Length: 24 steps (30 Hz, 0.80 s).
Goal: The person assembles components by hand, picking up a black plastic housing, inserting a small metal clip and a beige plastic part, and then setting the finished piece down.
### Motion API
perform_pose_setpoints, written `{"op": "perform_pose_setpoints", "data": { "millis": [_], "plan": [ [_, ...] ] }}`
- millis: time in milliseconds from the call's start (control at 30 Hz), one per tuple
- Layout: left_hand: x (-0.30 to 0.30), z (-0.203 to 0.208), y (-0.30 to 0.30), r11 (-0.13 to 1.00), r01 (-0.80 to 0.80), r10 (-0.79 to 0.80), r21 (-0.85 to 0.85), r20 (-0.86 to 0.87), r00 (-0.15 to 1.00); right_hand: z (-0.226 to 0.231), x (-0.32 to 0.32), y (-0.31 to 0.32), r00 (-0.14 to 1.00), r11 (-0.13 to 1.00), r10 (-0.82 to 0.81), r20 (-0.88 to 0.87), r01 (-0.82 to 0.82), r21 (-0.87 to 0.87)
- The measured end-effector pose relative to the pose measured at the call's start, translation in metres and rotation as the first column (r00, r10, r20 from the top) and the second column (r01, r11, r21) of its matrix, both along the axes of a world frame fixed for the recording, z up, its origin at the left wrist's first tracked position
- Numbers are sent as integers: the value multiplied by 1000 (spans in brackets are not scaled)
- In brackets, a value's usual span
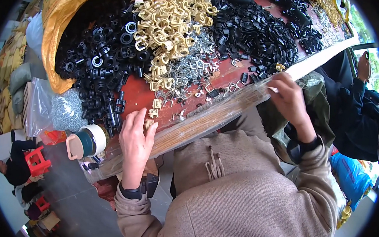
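Note:
My left hand [135, 142] is at the near edge of the red tabletop, thumb and forefinger closed around a small cream plastic clip [148, 123]. Just beyond its fingertips lie more loose cream clips [156, 104], below a large heap of the same clips [164, 25]. My right hand [289, 98] is over the wooden edge board [215, 124], on the right. Its fingers are curled with thumb and forefinger close together; whatever they hold, if anything, is too small to make out. Small black plastic parts [255, 72] lie nearest to it.
Metal U-shaped clips [192, 66] are heaped mid-table between black ring-shaped fittings [102, 52] and black parts. An orange woven sack [50, 45] spills fittings. A lidded mug [90, 140] and a bag of screws [68, 109] stand left. Another person [359, 111] sits at right.

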<state>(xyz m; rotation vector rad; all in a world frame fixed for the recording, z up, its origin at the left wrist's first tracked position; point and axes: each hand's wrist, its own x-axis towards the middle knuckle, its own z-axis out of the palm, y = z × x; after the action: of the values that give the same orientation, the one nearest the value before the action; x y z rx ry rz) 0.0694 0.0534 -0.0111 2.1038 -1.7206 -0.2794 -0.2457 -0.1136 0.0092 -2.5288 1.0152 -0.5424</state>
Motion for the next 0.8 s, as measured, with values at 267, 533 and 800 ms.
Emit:
{"op": "perform_pose_setpoints", "data": {
  "millis": [267, 533, 800],
  "plan": [
    [7, -4, 11, 996, -59, 74, 59, -301, 951, -27, 65, -35, 826, 828, 559, -72, -560, -7],
    [0, -2, 2, 990, -126, 102, -64, -288, 952, -31, 70, -40, 763, 766, 560, -321, -625, -149],
    [-55, 22, -20, 883, 205, -346, -421, -291, 892, -1, 101, 22, 887, 92, 195, 418, -441, 893]
  ]
}}
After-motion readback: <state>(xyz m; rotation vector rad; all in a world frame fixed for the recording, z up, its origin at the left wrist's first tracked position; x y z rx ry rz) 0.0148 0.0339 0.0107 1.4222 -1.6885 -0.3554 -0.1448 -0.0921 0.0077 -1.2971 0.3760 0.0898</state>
